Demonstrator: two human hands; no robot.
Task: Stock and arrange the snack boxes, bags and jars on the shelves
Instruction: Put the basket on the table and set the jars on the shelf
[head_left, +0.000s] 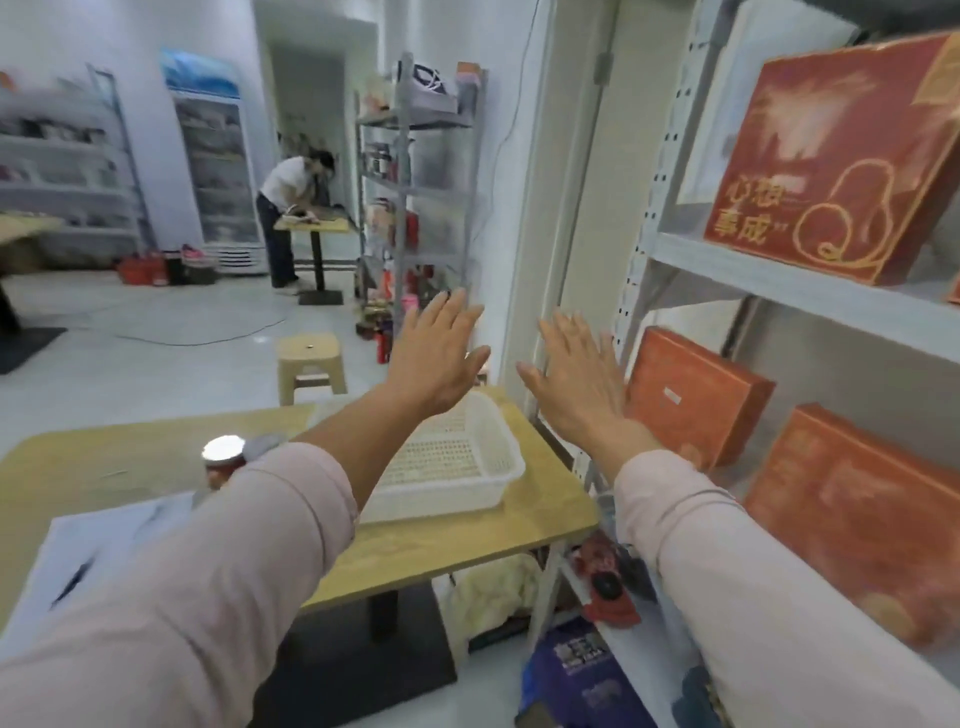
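Note:
Both my arms stretch forward at chest height with flat palms facing down. My left hand (439, 353) hovers above the white plastic basket (457, 467), fingers straight, holding nothing. My right hand (576, 379) is spread open just left of the grey metal shelf (779, 280), close to an orange snack box (696, 395) without touching it. A second orange box (857, 519) stands beside it on the same level. A larger red box (847, 156) with gold writing stands on the shelf above. A jar with a silver lid (223, 457) sits on the wooden table (441, 545), partly hidden by my left sleeve.
A white sheet of paper (104, 545) lies on the table at my left. Bags and a blue box (576, 670) sit on the lowest shelf and floor. A plastic stool (310, 366), another stocked rack (415, 197) and a person at a far table (288, 218) stand beyond.

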